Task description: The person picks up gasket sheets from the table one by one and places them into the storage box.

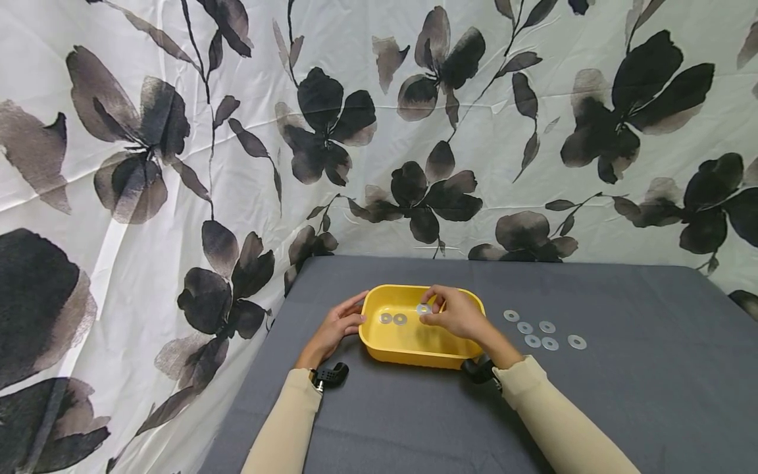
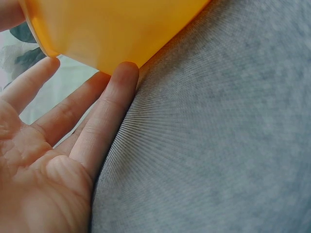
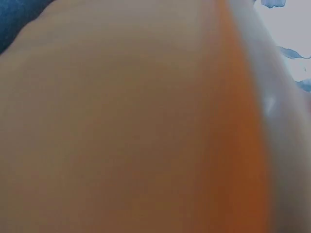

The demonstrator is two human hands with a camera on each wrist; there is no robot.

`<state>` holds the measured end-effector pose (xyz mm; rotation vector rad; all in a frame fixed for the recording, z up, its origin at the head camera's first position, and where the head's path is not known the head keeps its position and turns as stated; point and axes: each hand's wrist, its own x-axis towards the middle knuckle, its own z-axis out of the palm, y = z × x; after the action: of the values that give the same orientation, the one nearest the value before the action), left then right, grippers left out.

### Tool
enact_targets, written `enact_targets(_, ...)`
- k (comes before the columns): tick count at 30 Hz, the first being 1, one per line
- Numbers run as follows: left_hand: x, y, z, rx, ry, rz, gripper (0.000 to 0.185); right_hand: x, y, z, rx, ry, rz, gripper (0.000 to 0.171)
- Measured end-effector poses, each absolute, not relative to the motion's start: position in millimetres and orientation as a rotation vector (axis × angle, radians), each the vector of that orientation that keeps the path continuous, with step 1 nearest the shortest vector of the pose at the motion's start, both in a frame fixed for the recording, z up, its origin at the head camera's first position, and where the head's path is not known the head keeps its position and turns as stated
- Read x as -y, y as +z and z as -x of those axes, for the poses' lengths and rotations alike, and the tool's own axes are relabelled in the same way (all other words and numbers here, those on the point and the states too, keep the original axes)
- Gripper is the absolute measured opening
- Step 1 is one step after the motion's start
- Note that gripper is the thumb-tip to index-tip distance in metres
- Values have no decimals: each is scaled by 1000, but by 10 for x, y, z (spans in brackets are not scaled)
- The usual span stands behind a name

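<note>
Yellow tray [image 1: 408, 341] holds two washers [image 1: 400, 323], right hand [image 1: 458, 316] one, table [image 1: 403, 421] six.

A person wears plain cream sleeves reaching to the wrists, the left sleeve [image 1: 281, 428] and right sleeve [image 1: 565, 418] both smooth and without visible pattern. Just beyond the left cuff [image 1: 299, 378] sits a black left unit [image 1: 334, 375], rounded and hooked in outline, its band marked with small dots and a sliver of silvery metal below. A matching curved, black right unit [image 1: 477, 370] sits beside the wavy-edged right cuff [image 1: 521, 376]. The left hand [image 1: 335, 327] and right hand [image 1: 464, 317] are bare.
</note>
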<state>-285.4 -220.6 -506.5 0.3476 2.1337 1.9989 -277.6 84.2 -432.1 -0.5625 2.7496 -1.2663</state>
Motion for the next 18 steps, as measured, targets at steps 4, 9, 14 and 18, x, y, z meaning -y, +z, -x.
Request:
enact_targets(4, 2206, -5062, 2850, -2136, 1998, -333, 60, -789, -4355, 2768, -2737, -1259, 516, 28)
enact_targets(9, 2206, -5061, 2855, -2134, 2002, -325, 59, -730, -4400, 2770, -2759, -1252, 458, 28)
enact_targets(14, 2201, -5048, 2853, -2125, 2010, -324, 60, -681, -4462, 2797, -2783, -1225, 391, 30)
enact_targets(18, 2200, -5038, 2846, -2119, 2014, -319, 60, -635, -4490, 2808, -2774, -1232, 323, 31)
